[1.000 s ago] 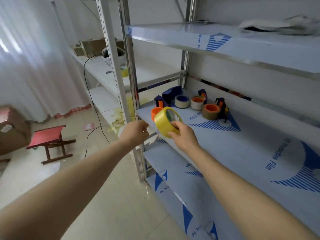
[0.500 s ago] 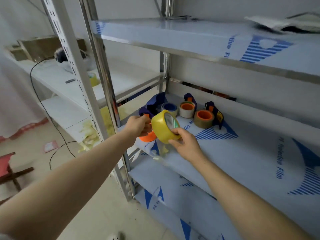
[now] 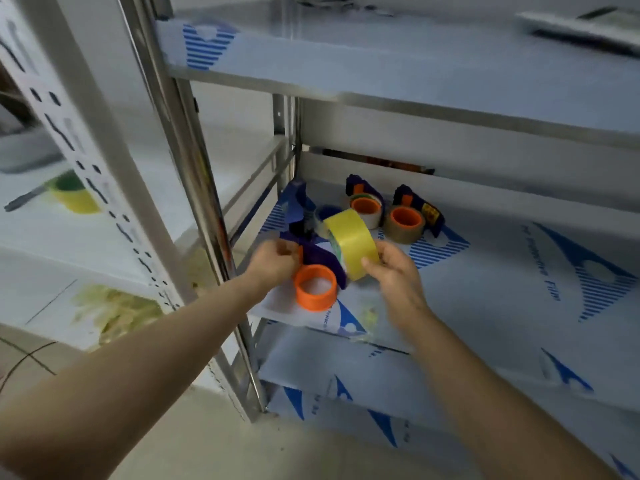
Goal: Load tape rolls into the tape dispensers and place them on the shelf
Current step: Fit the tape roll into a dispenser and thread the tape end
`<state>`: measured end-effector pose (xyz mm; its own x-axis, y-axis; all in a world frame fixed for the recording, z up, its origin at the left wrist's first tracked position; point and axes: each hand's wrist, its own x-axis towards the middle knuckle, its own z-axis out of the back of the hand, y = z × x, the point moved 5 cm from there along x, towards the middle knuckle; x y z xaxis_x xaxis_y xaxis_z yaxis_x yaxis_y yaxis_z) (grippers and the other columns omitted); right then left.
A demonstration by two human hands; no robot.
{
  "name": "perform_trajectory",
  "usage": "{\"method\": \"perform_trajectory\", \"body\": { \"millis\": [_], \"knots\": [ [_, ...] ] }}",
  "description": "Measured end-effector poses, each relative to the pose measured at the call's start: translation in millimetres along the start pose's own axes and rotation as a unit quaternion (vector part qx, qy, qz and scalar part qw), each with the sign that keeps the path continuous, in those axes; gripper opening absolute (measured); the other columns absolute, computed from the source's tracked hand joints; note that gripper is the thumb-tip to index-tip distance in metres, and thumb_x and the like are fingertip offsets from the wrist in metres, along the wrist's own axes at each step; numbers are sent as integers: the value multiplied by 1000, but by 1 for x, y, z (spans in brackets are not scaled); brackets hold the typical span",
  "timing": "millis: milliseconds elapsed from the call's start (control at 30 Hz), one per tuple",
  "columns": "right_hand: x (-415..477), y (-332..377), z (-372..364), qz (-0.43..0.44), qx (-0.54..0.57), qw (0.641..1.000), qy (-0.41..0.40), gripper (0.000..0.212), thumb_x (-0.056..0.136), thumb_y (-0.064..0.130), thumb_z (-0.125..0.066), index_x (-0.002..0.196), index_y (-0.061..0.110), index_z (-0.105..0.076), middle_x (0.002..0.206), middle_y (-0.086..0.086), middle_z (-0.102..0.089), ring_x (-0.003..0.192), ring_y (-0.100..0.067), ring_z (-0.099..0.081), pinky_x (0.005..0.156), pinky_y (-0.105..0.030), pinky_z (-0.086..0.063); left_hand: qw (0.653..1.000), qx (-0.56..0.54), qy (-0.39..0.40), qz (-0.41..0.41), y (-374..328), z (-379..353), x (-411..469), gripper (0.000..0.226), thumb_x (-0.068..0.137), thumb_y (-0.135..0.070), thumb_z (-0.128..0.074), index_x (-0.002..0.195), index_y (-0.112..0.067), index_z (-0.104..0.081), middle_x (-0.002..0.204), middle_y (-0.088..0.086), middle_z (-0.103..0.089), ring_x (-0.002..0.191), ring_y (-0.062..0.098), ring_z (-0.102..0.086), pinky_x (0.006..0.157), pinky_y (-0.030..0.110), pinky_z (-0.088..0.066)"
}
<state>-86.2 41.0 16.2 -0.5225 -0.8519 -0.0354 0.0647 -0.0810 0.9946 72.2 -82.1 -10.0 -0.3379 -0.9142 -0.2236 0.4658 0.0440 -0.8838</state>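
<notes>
Since the earlier frame the left hand (image 3: pixel 273 263) has drawn the empty dispenser (image 3: pixel 320 256) forward. The yellow tape roll (image 3: pixel 353 242) has turned, so its outer band now faces us.

Head view, taking the steel upright (image 3: pixel 194 188) as datum:
- **Left hand:** Just right of the upright, over the front of the shelf (image 3: pixel 485 271), the left grip is curled on the dispenser's purple body. Blur hides the exact finger placing.
- **Dispenser:** Its orange hub (image 3: pixel 316 287) stands bare.
- **Right hand:** Further right of the upright, the right hand (image 3: pixel 394 271) has its grip pinching the roll across the band.
- **Roll:** It appears to lie against the dispenser's side and is not yet on the hub.

Handling, in our judgement:
- **Roll:** It is light, stiff at the core, and smooth enough to slip. We would take it by both rims.
- **Dispenser:** It is rigid plastic and is best held by the handle, away from the cutter.

Count:
- **Dispensers:** We count four, one held and three loaded dispensers (image 3: pixel 405 220) behind it, beyond the upright toward the wall.
- **Rolls:** We count four, one yellow in hand and three mounted, one of which is largely hidden.
</notes>
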Motion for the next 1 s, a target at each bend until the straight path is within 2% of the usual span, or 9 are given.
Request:
{"method": "perform_trajectory", "body": {
  "millis": [33,133,233,333,400,533,733,900,1000],
  "knots": [
    [-3,0,0,-6,11,1000,-16,22,88,-3,-54,105,8,-61,94,-6,-65,83,-17,-61,73,-26,-50,999,20,24,-7,5,-4,1,7,71,-13,-59,71,-20,-61,86,10,-63,89,22,-58,85,37,-47],
    [-11,1,1,-13,39,998,-50,26,87,-4,-53,94,20,-62,92,-3,-64,90,-21,-59,83,-36,-47,987,119,93,-60,13,-18,3,40,74,-10,-70,112,-12,-58,110,3,-61,111,20,-56,94,28,-41],
    [-17,4,2,-11,57,997,-58,27,87,-5,-51,101,16,-61,91,-1,-64,85,-15,-59,72,-20,-48,958,243,106,-111,18,-33,7,83,66,-30,-81,135,-11,-39,134,10,-47,126,29,-43,104,34,-36],
    [-20,5,1,-14,78,995,-54,24,88,-6,-50,97,14,-61,80,3,-62,67,-1,-55,56,-9,-42,947,294,87,-100,25,-43,8,111,50,-54,-84,139,-14,-31,140,8,-39,128,29,-39,107,39,-36],
    [-23,3,-1,-18,67,996,-53,25,88,-6,-49,91,16,-62,73,5,-59,54,6,-52,54,-11,-40,947,299,72,-98,28,-49,9,112,48,-58,-82,137,-15,-30,142,7,-37,128,29,-39,105,42,-39],
    [-30,-8,-3,-40,62,996,-39,24,87,-6,-50,106,5,-60,79,2,-62,53,9,-57,49,-7,-43,945,309,46,-103,30,-53,5,85,60,-50,-77,128,-18,-38,129,6,-47,116,29,-48,94,41,-47],
    [-26,-11,1,-42,70,995,-50,25,88,-4,-51,109,5,-59,81,2,-63,54,10,-57,49,-6,-42,940,313,78,-113,34,-45,7,100,62,-49,-77,142,-11,-30,141,12,-39,128,29,-40,107,37,-38],
    [-22,-12,5,-45,120,990,-61,23,87,-5,-46,87,13,-61,61,10,-61,55,-2,-50,51,-13,-39,952,260,113,-114,38,-31,2,96,63,-29,-83,141,-13,-29,140,11,-36,126,27,-40,104,29,-34],
    [-19,-20,10,-89,231,965,-81,24,90,1,-42,76,14,-57,51,9,-54,61,-10,-40,57,-22,-29,959,232,100,-131,34,-23,-5,100,70,-25,-80,148,-11,-19,148,10,-26,135,26,-31,109,28,-27]
  ]
}}
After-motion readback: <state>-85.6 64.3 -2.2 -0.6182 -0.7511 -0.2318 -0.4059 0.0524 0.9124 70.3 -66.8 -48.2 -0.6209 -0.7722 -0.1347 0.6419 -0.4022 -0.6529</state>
